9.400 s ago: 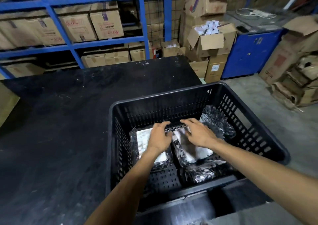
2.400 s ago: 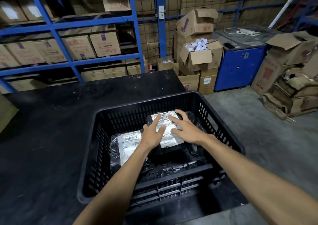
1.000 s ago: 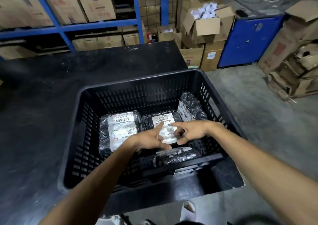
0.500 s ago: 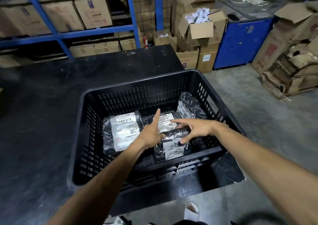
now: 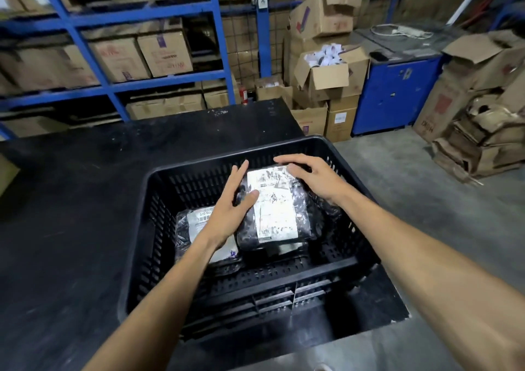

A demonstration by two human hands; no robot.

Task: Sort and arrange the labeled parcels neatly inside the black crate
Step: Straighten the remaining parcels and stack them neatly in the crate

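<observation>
Left hand, right hand press parcel edges.

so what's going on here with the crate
A person is arranging parcels in a black slatted plastic crate that sits on a dark table. Both hands are on a black plastic-wrapped parcel with a large white label, which lies label up. The left hand lies along its left edge with the thumb on the label, and the right hand rests over its far right corner. A second wrapped, labelled parcel lies to its left, partly hidden by the left wrist.
</observation>
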